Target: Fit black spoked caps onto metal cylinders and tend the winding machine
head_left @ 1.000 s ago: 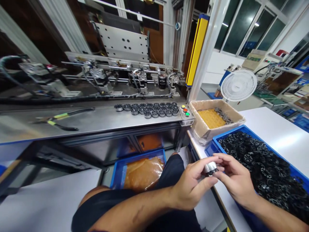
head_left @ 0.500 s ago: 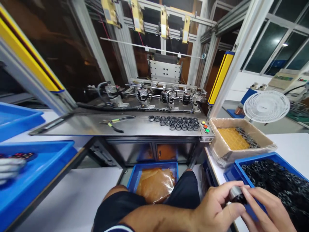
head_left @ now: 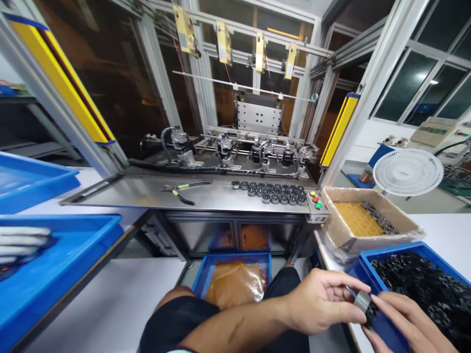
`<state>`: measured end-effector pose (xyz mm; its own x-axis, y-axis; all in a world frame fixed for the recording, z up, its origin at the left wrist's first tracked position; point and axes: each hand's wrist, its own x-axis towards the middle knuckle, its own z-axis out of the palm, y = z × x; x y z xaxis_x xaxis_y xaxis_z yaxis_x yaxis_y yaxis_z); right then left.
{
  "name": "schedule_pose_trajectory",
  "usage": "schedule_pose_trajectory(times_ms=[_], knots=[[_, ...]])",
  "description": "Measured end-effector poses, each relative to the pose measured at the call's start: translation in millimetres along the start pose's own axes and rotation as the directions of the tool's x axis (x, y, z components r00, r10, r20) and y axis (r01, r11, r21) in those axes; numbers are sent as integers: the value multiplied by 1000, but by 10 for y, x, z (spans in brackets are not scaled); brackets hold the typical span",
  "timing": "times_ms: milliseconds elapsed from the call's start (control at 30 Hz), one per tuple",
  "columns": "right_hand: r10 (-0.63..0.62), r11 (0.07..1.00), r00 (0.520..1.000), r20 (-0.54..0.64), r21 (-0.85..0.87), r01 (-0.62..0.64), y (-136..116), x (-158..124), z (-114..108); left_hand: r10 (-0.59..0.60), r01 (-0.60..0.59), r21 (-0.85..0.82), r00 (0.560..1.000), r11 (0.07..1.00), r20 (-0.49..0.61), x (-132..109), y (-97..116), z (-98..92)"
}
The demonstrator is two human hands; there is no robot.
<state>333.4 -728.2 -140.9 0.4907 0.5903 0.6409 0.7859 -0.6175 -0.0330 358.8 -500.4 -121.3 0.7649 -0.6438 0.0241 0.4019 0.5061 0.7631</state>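
Far steel desk (head_left: 121,197): pliers (head_left: 183,187) left, ring-shaped parts (head_left: 274,192) right. Near right: left hand (head_left: 320,303) and right hand (head_left: 408,318), both grips clamped on a silver-and-black cylindrical part (head_left: 363,302).

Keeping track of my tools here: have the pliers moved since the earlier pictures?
No: against the metal ledge, the pliers keep their spot left of the ring parts.

Dark windows (head_left: 399,88) show a bright light (head_left: 434,82) above a white wall (head_left: 370,131), beyond a white table (head_left: 437,226).
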Motion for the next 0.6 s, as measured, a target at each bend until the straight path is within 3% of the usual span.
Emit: schedule_pose_trajectory(times_ms=[67, 167, 267, 467, 600], knots=[[99, 993, 995, -8, 69, -98, -107, 144, -82, -30, 30, -15, 999, 999, -14, -23, 19, 47], [160, 981, 981, -110, 124, -146, -293, 466, -204, -45, 46, 11, 995, 999, -86, -57, 51, 135], [241, 952, 967, -85, 217, -218, -367, 659, -256, -67, 66, -13, 996, 998, -60, -69, 90, 178], [238, 932, 971, -26, 288, -221, -334, 549, -254, 18, 2, 215, 996, 977, -91, -57, 127, 152], [241, 943, 970, -13, 240, -231, -355, 476, -242, -86, 86, -29, 996, 996, -11, -62, 76, 104]])
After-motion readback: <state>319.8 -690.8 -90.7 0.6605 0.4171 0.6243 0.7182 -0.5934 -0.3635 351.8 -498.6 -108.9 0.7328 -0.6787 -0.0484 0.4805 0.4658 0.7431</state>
